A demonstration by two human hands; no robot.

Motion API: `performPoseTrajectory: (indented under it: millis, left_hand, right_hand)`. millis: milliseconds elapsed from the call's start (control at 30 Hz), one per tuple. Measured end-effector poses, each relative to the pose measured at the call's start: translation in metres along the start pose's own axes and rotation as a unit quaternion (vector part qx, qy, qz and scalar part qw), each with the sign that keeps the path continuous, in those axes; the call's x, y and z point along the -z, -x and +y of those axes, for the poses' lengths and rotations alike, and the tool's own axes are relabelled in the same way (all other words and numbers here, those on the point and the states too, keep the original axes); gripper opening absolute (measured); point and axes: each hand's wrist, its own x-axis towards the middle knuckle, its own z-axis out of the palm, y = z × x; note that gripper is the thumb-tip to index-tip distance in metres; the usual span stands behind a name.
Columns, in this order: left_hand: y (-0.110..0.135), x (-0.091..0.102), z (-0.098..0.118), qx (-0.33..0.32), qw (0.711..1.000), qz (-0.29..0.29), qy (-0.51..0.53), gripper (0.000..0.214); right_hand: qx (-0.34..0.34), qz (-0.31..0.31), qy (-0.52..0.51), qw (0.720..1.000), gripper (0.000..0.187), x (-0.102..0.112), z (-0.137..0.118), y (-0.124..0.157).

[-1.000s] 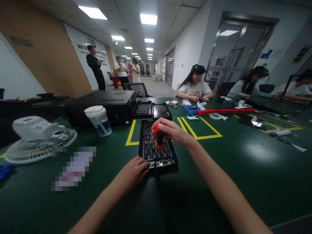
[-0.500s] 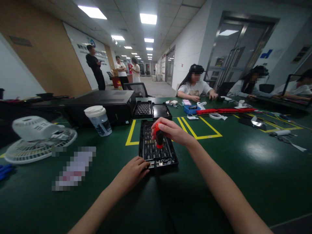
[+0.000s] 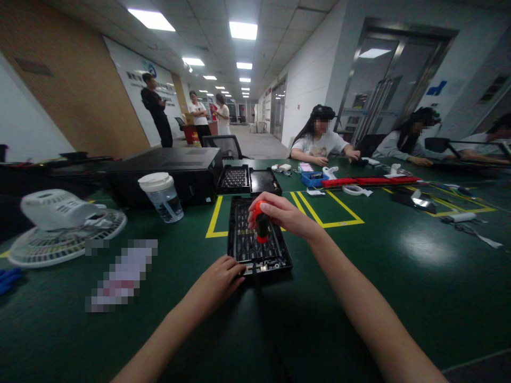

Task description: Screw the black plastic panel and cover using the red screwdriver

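A black open case (image 3: 286, 254) lies on the green table in front of me, with rows of dark moulded cells and metal parts along its near end. My right hand (image 3: 284, 214) is closed around a screwdriver (image 3: 262, 229) with a red and black handle. The screwdriver stands nearly upright, its thin shaft pointing down at the metal parts; I cannot make out what the tip touches. At the case's near left corner, my left hand (image 3: 223, 275) grips the edge, fingers on top and thumb at the front. A dark strap hangs from the near edge.
To the left stand a white fan (image 3: 59, 223), a lidded plastic cup (image 3: 162, 198) and a large black box (image 3: 167, 170). Behind the case is another open black case (image 3: 235, 180). A blue tray (image 3: 313, 179) and red strips (image 3: 371, 182) lie farther right. Co-workers sit across the table.
My hands, the screwdriver and the case look almost unchanged. At the far right, a dark frame by a co-worker has tipped down from upright to nearly flat.
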Motion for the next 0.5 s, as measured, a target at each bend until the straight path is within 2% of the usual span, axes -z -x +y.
performPoseTrajectory:
  millis: [267, 500]
  left_hand:
    - [0.0001, -0.0021, -0.0007, 0.002, 1.000, 0.002, -0.003, 0.023]
    - [-0.0002, -0.0022, -0.0013, 0.003, 1.000, 0.003, 0.001, 0.024]
  right_hand:
    - [0.014, 0.010, -0.005, 1.000, 0.018, -0.0026, -0.0019, 0.0008]
    - [0.020, 0.023, 0.042, 0.999, 0.020, -0.0010, -0.0026, 0.0012]
